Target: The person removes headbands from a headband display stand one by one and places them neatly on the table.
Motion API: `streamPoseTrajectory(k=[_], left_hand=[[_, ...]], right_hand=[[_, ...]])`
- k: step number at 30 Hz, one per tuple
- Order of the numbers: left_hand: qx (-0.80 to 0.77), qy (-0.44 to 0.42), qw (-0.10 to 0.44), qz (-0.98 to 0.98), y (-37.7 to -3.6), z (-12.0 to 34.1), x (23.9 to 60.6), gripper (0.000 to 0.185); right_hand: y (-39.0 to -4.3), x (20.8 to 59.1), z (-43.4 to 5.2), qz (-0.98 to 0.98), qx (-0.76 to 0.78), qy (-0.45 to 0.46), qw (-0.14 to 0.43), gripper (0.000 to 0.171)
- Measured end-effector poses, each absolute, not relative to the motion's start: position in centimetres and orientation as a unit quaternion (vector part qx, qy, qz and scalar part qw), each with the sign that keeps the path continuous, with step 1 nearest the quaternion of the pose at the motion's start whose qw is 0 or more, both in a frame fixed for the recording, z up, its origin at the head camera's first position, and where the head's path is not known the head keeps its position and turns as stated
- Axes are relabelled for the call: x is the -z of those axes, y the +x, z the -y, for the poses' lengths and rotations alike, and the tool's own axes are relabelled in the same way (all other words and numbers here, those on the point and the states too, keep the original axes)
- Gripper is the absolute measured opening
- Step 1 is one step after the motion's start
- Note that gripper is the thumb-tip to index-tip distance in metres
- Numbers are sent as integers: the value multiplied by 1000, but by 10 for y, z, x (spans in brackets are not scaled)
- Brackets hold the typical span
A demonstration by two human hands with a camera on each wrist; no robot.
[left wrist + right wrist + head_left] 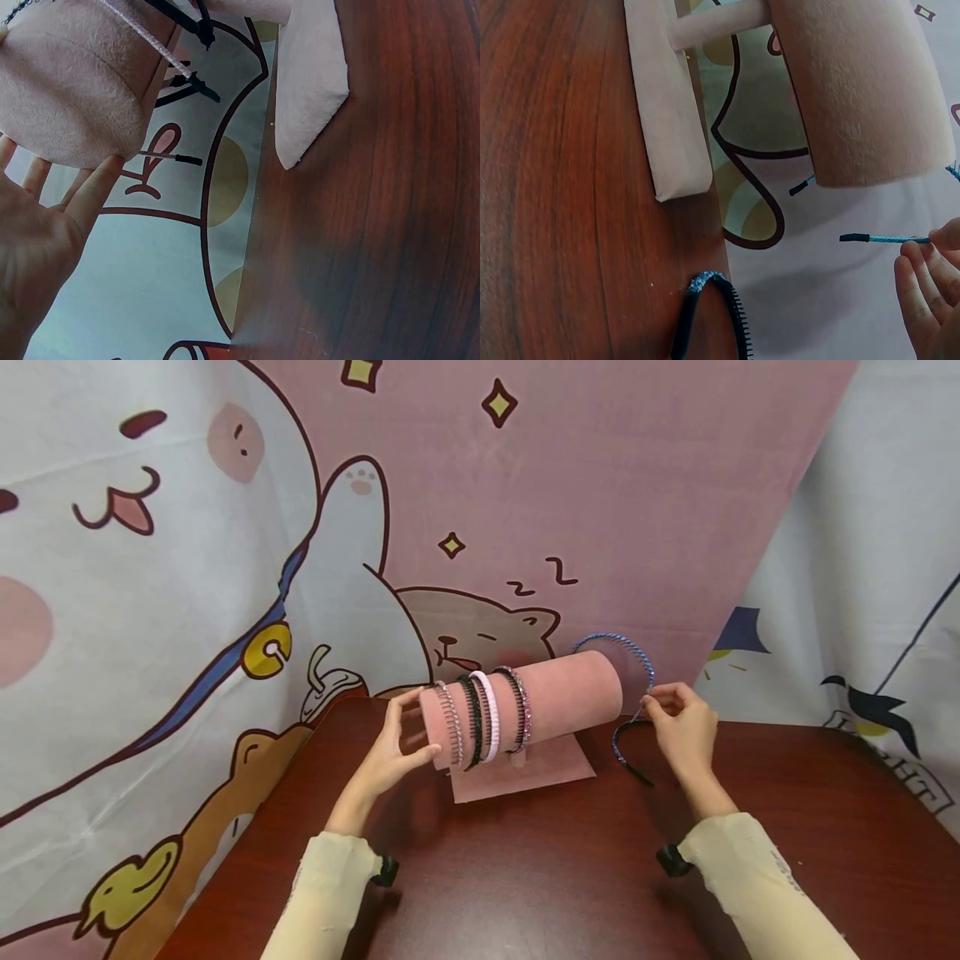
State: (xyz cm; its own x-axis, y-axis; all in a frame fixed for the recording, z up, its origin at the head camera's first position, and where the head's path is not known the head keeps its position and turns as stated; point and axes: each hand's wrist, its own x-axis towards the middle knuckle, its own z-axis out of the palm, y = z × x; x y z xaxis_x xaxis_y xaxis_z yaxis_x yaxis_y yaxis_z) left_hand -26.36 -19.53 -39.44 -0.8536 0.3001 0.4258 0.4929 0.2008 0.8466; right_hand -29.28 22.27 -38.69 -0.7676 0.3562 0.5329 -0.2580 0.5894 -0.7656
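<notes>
Both hands are up at the pink velvet display roll. Left hand sits at the roll's left end, fingers straight and spread, fingertips touching the end face, gripping nothing. Right hand is off the right end, thumb and fingers pinching one tip of a blue headband.

That blue headband stands upright as an arch, its curve rising from the pinch and sweeping back over the roll's right end, open side down. The right wrist view shows the gripped leg running level toward the roll, dark-capped tip short of the end face, with the other tip just below the roll's edge. It's thin, wrapped in bright blue with a glittery weave.

The roll's long axis runs left to right between the hands, raised on a peg over a flat pink base. Four headbands are bunched on the half nearer the left hand; the half nearer the right hand is bare velvet.

Another blue toothed headband lies flat on the dark wood table, just below the right hand. A cartoon-print cloth hangs close behind the roll.
</notes>
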Motion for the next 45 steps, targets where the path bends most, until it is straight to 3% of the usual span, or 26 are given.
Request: streamPoseTrajectory(k=[21, 45], left_hand=[[575, -262, 87, 771, -264, 196, 394, 88], [576, -259, 81, 771, -264, 197, 394, 87]], right_hand=[[-300, 377, -253, 814, -485, -66, 311, 23], [-285, 387, -287, 815, -472, -77, 328, 19]])
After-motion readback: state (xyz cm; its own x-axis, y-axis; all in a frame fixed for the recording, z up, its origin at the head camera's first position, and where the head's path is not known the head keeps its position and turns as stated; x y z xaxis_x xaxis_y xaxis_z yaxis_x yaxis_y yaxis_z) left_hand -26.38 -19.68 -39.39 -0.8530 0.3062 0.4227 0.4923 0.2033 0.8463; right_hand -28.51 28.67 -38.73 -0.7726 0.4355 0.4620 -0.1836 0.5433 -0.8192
